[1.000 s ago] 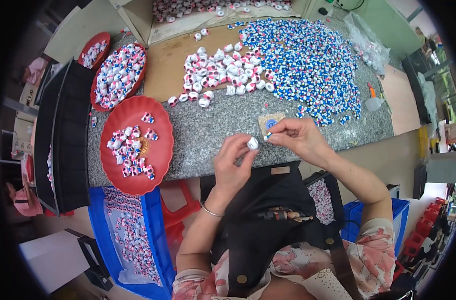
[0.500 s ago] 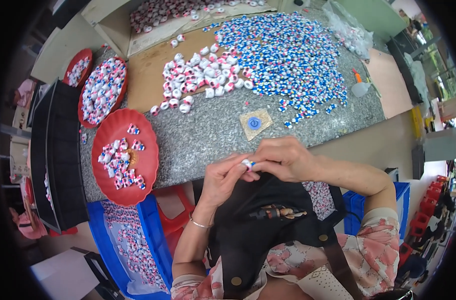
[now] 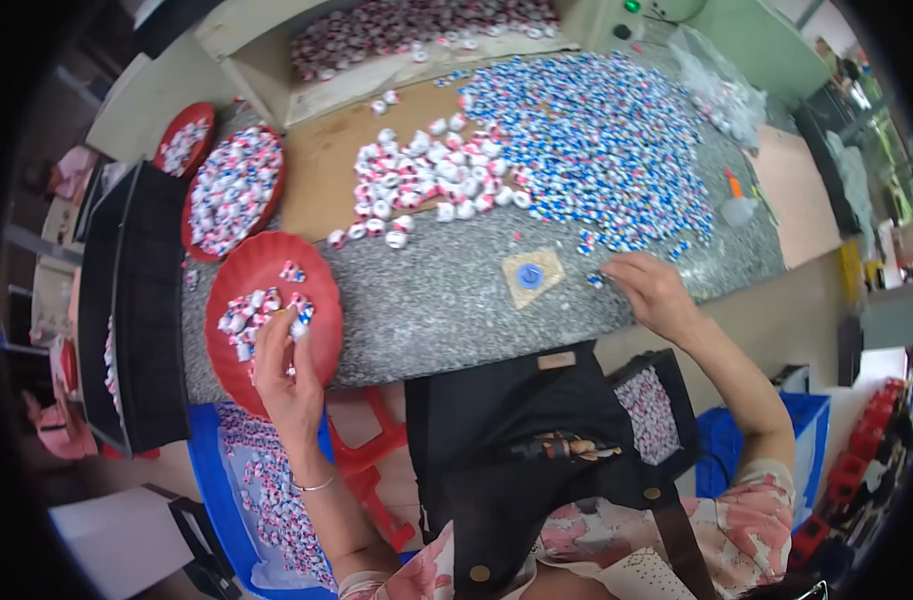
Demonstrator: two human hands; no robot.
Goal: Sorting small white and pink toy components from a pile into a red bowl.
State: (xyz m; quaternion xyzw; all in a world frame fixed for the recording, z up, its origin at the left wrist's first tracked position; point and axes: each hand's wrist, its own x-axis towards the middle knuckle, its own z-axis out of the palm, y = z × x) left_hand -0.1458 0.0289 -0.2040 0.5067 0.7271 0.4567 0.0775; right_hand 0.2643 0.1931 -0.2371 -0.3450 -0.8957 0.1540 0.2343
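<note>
My left hand (image 3: 289, 375) is over the near red scalloped plate (image 3: 329, 290). Its thumb and fingers are closed around a small white, pink and blue figurine (image 3: 300, 326), partly covered by the fingertips. Several similar figurines (image 3: 247, 318) lie on that plate. To the right, my right hand (image 3: 659, 296) rests at the granite worktop, fingertips pinched at a small blue-and-white piece (image 3: 596, 281). A large heap of such blue pieces (image 3: 597, 140) spreads behind it. Left of that heap lies a pile of white-and-pink heads (image 3: 427, 170).
A blue disc on a tan square pad (image 3: 530, 277) lies mid-worktop (image 3: 427, 310). Two more red plates (image 3: 280, 185) hold figurines at far left. A clear bag (image 3: 722, 95) and an orange-tipped bottle (image 3: 737, 205) are at right. Blue crates (image 3: 212, 490) stand below the edge.
My hands have parted from in front of my chest. The left carried the figurine to the near red plate; the right moved out to a blue piece on the worktop. The whole view shifted slightly.
</note>
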